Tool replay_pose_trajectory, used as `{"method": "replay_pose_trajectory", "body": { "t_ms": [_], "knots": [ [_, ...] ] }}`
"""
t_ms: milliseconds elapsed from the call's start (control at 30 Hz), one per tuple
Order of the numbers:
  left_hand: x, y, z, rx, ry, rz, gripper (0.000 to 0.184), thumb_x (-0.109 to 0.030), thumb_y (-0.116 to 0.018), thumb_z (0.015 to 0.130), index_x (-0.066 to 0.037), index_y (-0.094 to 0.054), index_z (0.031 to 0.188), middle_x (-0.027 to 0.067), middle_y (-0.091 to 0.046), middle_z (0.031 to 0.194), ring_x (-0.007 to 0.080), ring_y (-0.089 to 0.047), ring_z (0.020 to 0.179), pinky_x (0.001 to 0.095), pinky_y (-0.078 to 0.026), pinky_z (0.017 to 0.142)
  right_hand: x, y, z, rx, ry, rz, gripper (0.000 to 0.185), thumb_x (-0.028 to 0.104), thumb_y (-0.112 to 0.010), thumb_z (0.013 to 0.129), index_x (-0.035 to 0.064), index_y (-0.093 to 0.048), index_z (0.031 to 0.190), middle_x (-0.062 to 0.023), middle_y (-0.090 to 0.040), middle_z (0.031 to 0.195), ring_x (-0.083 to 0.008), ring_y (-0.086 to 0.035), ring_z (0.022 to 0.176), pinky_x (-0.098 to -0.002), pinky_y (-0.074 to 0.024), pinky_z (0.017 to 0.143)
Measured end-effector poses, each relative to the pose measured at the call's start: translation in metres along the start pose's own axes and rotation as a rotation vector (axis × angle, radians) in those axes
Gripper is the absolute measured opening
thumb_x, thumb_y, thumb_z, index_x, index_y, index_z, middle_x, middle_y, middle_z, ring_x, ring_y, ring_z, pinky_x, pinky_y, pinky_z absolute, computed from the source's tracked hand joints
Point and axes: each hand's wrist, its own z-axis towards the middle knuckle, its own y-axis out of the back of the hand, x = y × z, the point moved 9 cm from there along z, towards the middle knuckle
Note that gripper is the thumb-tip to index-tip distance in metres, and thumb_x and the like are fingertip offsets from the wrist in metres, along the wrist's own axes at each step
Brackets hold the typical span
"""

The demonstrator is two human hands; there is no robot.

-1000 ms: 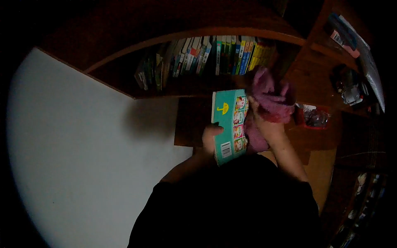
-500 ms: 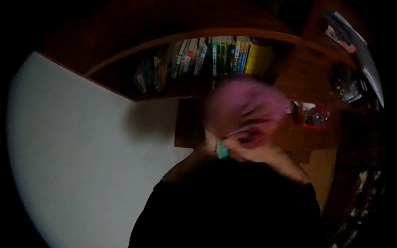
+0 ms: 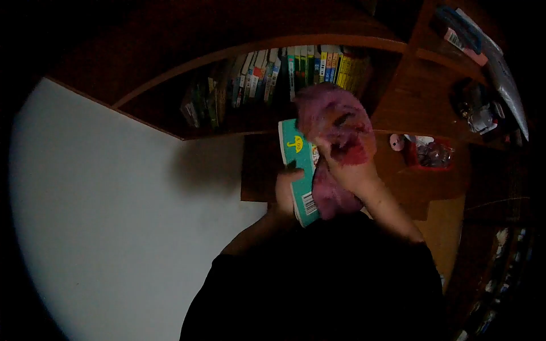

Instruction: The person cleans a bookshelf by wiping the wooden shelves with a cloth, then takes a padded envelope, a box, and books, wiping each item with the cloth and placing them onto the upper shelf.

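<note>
A teal book [image 3: 300, 166] with a yellow umbrella mark and a barcode is gripped along its left edge by my left hand [image 3: 286, 188]. The thumb lies over its cover. My right hand [image 3: 351, 173] holds a pinkish-purple cloth [image 3: 335, 108] with a red patch. The cloth covers the book's right part and hangs down below the hand. The right fingers are mostly hidden by the cloth.
Behind my hands a curved wooden shelf [image 3: 250, 46] holds a row of books [image 3: 259, 77]. To the right, a red box [image 3: 430, 156] of small items and a pink roll [image 3: 396, 142] sit on a brown surface. A white wall [image 3: 114, 216] stands at the left.
The teal book shows much more of its cover now, and the blur has gone. The cloth has shifted slightly up and left, with part of it hanging lower.
</note>
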Motion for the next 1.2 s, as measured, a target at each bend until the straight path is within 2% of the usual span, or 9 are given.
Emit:
{"method": "replay_pose_trajectory", "body": {
  "t_ms": [200,467,667,733,833,933,1067,1167,1200],
  "knots": [
    [-0.005,0.032,-0.001,-0.256,0.014,0.014,0.062,-0.03,-0.055,0.075,0.002,-0.044,0.126,0.0185,-0.056,0.116,0.0311,-0.055,0.108,0.0435,-0.045,0.092,-0.045,0.024,-0.002,-0.064,-0.381,0.349,0.041,0.03,-0.066,0.084,0.0017,-0.056,0.111,-0.0089,-0.059,0.11,-0.0173,-0.053,0.104,-0.0299,-0.039,0.092],
    [-0.023,-0.002,0.015,-0.164,0.174,0.025,0.057,-0.038,-0.051,0.081,-0.002,-0.045,0.125,0.0154,-0.056,0.114,0.0267,-0.058,0.102,0.0425,-0.047,0.088,-0.065,0.018,-0.037,-0.134,-0.709,0.607,0.045,0.032,-0.07,0.081,0.0009,-0.058,0.112,-0.0054,-0.06,0.109,-0.016,-0.054,0.101,-0.0295,-0.0408,0.091],
    [-0.058,-0.002,0.016,-0.169,-0.157,0.552,0.055,-0.032,-0.05,0.081,0.0,-0.045,0.125,0.018,-0.055,0.115,0.0307,-0.057,0.102,0.0443,-0.046,0.089,-0.077,0.004,-0.054,-0.037,-0.829,0.691,0.051,0.026,-0.073,0.078,0.0005,-0.053,0.119,-0.0065,-0.057,0.115,-0.018,-0.053,0.103,-0.0312,-0.0415,0.091],
    [-0.032,0.037,0.031,-0.281,0.134,0.044,0.054,-0.03,-0.05,0.08,0.003,-0.045,0.123,0.0191,-0.056,0.114,0.0326,-0.057,0.102,0.0442,-0.046,0.09,-0.06,0.006,-0.055,-0.041,-0.868,0.728,0.052,0.022,-0.073,0.078,0.0019,-0.052,0.121,-0.006,-0.057,0.116,-0.0176,-0.053,0.104,-0.0315,-0.0417,0.091],
    [-0.033,0.034,0.039,-0.129,0.117,-0.022,0.054,-0.028,-0.049,0.079,0.005,-0.046,0.122,0.0192,-0.056,0.113,0.0326,-0.057,0.102,0.0446,-0.045,0.09,-0.075,-0.004,-0.073,-0.022,-0.966,0.859,0.051,0.02,-0.073,0.078,0.0036,-0.052,0.122,-0.0058,-0.057,0.116,-0.0176,-0.053,0.105,-0.031,-0.0418,0.091],
    [-0.028,0.033,0.036,-0.24,0.11,-0.057,0.053,-0.029,-0.052,0.079,0.003,-0.048,0.12,0.0177,-0.057,0.112,0.0317,-0.058,0.1,0.0446,-0.045,0.089,-0.083,0.018,-0.069,0.09,-0.756,0.643,0.048,0.021,-0.072,0.079,0.0044,-0.052,0.12,-0.0061,-0.057,0.116,-0.018,-0.052,0.106,-0.0312,-0.0419,0.091],
    [-0.033,0.045,0.025,-0.294,-0.061,0.066,0.051,-0.029,-0.055,0.079,0.002,-0.05,0.118,0.0158,-0.058,0.111,0.0301,-0.058,0.1,0.0441,-0.045,0.089,-0.088,0.07,-0.084,-0.004,-0.84,0.389,0.044,0.022,-0.069,0.081,0.0042,-0.052,0.117,-0.0059,-0.057,0.115,-0.0171,-0.053,0.105,-0.0313,-0.0421,0.091],
    [-0.032,0.028,0.019,-0.259,-0.119,0.055,0.05,-0.031,-0.059,0.078,-0.001,-0.051,0.117,0.014,-0.058,0.11,0.0286,-0.057,0.1,0.0431,-0.045,0.089,-0.045,0.09,-0.071,-0.137,-0.492,0.44,0.036,0.02,-0.064,0.084,0.0041,-0.054,0.115,-0.0052,-0.057,0.107,-0.0151,-0.053,0.098,-0.0304,-0.0449,0.083],
    [-0.038,0.018,0.014,-0.218,-0.226,0.198,0.05,-0.032,-0.059,0.079,-0.001,-0.051,0.117,0.0136,-0.058,0.11,0.0283,-0.057,0.101,0.0435,-0.045,0.089,-0.025,0.06,-0.077,0.211,-0.48,0.449,0.037,0.022,-0.063,0.085,0.0056,-0.053,0.116,-0.0052,-0.056,0.11,-0.0163,-0.054,0.099,-0.0321,-0.0454,0.083]
  ]
}}
